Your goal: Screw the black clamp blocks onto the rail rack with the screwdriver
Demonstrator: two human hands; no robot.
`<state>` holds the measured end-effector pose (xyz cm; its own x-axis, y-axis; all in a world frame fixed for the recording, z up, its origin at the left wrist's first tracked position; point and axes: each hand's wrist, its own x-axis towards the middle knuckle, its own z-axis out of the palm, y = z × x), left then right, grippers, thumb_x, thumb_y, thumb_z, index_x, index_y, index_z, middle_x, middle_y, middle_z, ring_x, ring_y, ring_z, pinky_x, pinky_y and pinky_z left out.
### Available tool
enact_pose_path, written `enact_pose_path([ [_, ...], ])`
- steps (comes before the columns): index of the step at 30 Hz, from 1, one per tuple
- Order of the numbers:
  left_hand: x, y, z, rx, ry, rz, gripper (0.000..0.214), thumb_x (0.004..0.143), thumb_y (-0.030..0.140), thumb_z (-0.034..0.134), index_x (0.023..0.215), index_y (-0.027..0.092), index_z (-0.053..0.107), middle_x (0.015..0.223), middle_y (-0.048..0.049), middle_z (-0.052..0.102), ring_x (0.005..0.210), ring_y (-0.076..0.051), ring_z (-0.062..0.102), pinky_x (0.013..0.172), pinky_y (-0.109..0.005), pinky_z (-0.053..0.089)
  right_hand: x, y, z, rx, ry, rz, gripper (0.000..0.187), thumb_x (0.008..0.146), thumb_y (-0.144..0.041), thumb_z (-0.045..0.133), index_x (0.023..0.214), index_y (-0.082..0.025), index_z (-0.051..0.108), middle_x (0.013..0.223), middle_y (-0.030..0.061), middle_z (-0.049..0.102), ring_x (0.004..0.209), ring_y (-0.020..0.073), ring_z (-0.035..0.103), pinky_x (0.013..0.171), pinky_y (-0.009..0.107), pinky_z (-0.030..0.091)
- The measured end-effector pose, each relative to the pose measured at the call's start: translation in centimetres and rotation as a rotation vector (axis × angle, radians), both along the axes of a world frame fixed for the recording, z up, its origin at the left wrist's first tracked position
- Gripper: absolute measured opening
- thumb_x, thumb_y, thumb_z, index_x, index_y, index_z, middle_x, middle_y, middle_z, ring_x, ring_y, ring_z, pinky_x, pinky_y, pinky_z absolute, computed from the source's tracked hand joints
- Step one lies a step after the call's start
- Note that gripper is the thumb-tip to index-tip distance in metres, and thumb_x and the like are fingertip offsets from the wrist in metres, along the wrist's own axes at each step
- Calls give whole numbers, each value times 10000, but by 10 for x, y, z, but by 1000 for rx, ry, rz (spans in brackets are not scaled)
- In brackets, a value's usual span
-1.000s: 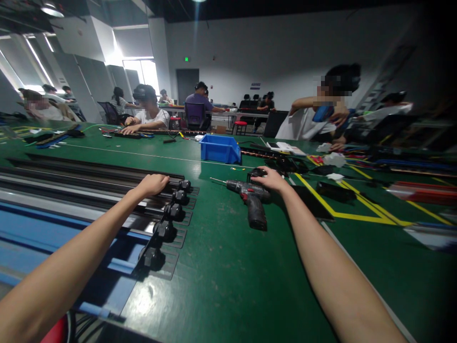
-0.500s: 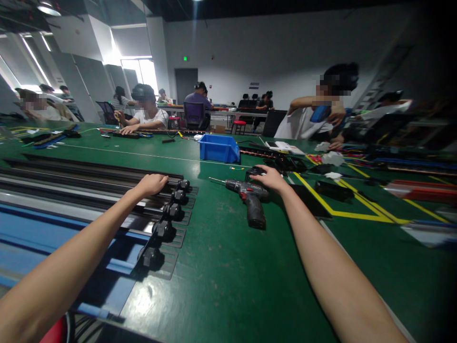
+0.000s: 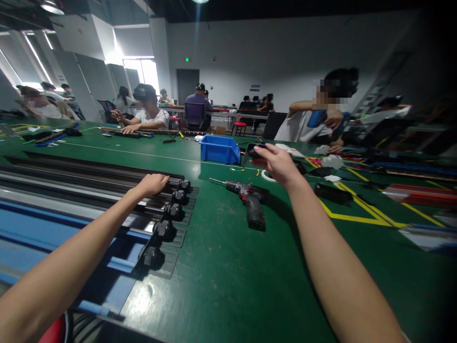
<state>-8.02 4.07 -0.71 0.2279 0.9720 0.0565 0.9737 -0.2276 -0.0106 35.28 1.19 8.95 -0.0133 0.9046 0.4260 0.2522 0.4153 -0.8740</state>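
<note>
My left hand (image 3: 154, 183) lies over a long black bar in a row of black, silver and blue bars (image 3: 117, 240), fingers loosely stretched near its end. Black knobby fittings (image 3: 164, 229) stick out from the bar ends, with flat slotted tabs beside them. My right hand (image 3: 276, 162) is raised above the table, its fingers closed on a black box-like piece (image 3: 250, 155); most of that piece is hidden by the hand. Below the hand, a black and red cordless drill (image 3: 250, 197) rests on its side, its long bit pointing left.
A blue plastic bin (image 3: 218, 150) stands just beyond the drill. On the green table (image 3: 221, 276) are yellow tape lines, a white ring (image 3: 267, 176), a black block (image 3: 332, 193) and, at right, wires and red strips. Co-workers sit across the table.
My right hand has risen and moved away from me with the black piece. A dark flat shape beside my right forearm has gone from its spot; a white ring now shows. My left hand stays put.
</note>
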Motion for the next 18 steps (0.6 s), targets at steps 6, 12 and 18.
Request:
enact_pose_path([
  [6, 3, -2, 3, -18, -4, 34, 629, 973, 509, 166, 916, 176, 697, 1084, -174, 716, 1029, -319, 664, 839, -367, 455, -46, -22, -18, -105, -553, 216, 393, 776, -487, 735, 1026, -183, 731, 906, 54, 744, 768, 206, 684, 704, 295, 546],
  [12, 4, -6, 7, -8, -6, 19, 633, 979, 498, 166, 910, 172, 704, 1059, -171, 723, 1013, -318, 668, 821, -356, 456, -69, -18, -55, -227, -834, 299, 296, 744, -448, 735, 900, -196, 747, 742, 21, 727, 629, 182, 662, 559, 244, 471],
  [18, 4, -7, 6, -4, -45, 19, 594, 975, 495, 200, 902, 172, 693, 1032, -170, 724, 982, -317, 670, 809, -359, 449, -65, -17, -68, -165, -977, 172, 283, 760, -469, 708, 856, -205, 738, 808, 65, 736, 677, 224, 672, 598, 283, 479],
])
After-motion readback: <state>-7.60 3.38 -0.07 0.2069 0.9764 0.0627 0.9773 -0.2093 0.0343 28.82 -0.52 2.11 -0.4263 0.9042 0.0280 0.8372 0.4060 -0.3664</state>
